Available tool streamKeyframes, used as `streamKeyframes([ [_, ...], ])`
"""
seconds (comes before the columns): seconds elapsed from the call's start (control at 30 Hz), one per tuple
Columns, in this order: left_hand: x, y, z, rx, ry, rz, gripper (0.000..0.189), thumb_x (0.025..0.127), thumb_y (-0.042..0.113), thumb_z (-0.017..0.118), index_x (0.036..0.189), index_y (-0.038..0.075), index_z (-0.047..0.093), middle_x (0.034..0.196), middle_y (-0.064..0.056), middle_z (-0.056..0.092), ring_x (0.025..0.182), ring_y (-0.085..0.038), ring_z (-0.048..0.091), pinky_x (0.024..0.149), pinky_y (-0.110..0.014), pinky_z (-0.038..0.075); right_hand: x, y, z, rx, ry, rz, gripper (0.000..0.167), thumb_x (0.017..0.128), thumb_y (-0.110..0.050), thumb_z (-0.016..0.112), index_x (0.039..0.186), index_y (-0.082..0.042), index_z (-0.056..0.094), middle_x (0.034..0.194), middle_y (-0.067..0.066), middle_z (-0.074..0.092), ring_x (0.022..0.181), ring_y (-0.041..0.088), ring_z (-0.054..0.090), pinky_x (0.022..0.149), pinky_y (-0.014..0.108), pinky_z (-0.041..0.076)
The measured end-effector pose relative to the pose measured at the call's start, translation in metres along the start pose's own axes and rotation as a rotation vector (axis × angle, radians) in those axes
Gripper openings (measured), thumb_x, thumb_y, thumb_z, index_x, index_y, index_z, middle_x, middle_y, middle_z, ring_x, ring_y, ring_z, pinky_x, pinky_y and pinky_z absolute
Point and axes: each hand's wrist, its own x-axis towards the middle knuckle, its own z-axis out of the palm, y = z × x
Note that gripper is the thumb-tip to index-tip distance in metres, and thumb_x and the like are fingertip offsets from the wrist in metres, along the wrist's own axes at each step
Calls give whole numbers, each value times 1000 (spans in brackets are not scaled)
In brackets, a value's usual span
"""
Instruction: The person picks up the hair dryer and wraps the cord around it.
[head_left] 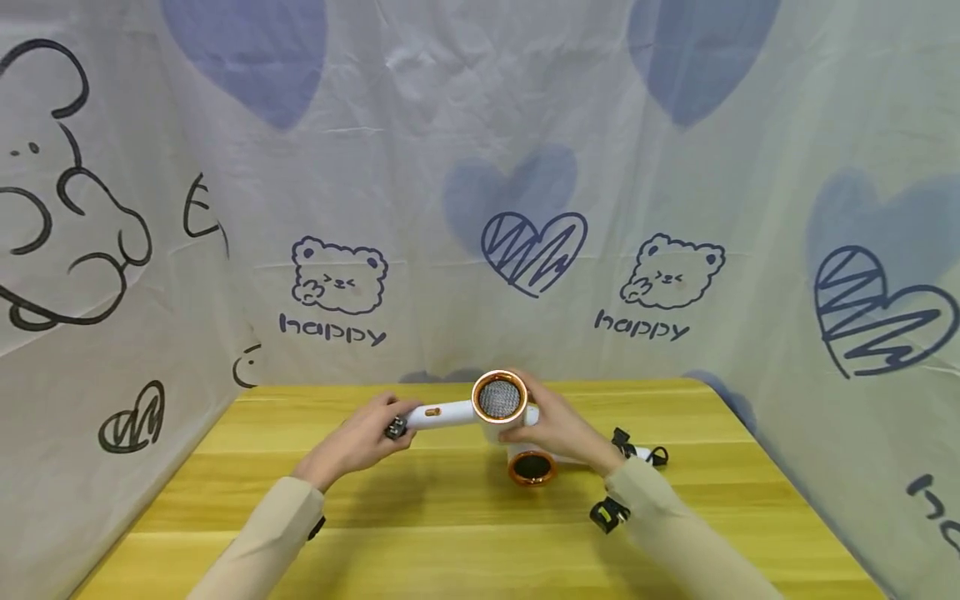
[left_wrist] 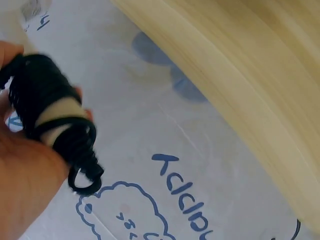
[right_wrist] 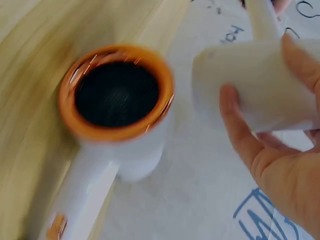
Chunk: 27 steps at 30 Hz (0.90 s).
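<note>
A white hair dryer (head_left: 450,414) with a copper-coloured ring round its mesh end is held above the table, its handle pointing left. My left hand (head_left: 367,433) grips the handle's end, where a black cord (left_wrist: 45,90) is wound round it. On the other side, my right hand (head_left: 551,421) holds the barrel (right_wrist: 240,85) between thumb and fingers. A second white hair dryer (right_wrist: 85,180) with a copper ring lies on the table, below and in front of the first. My right forearm covers part of its handle in the head view.
The wooden table (head_left: 420,542) has a black plug (head_left: 609,514) by my right sleeve. A black cord end (head_left: 658,456) shows at the second dryer's handle. A printed cloth (head_left: 450,325) with hearts and bears hangs behind and at both sides.
</note>
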Motion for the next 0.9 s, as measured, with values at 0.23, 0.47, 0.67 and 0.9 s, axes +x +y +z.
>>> streamKeyframes([
  [0.23, -7, -11, 6, 202, 158, 52, 41, 88, 18, 71, 127, 14, 63, 103, -9, 61, 90, -23, 55, 82, -45, 47, 12, -9, 19, 74, -2, 68, 85, 74, -14, 86, 145, -18, 39, 143, 7, 51, 128, 30, 51, 108, 55, 39],
  [0.47, -16, -27, 14, 249, 157, -2, 46, 81, 18, 77, 124, 10, 61, 100, -8, 58, 91, -23, 52, 82, -46, 45, 19, -5, 42, 210, -40, 174, 61, 88, -22, 74, 140, -17, 42, 141, 12, 50, 112, 29, 60, 85, 43, 57],
  [0.67, -24, -40, 26, 270, 136, -23, 42, 81, 20, 78, 118, 10, 60, 103, -8, 55, 93, -24, 50, 78, -41, 41, 22, 4, 60, 33, -22, 110, 58, 89, -14, 73, 139, -17, 43, 138, 8, 55, 122, 29, 56, 98, 45, 48],
  [0.9, -32, -51, 42, 257, 143, -50, 50, 81, 18, 81, 124, 11, 57, 111, -13, 52, 99, -29, 49, 79, -44, 41, 25, 8, 76, 50, 12, 64, 57, 84, 2, 73, 134, -13, 49, 133, 9, 60, 124, 32, 55, 104, 50, 44],
])
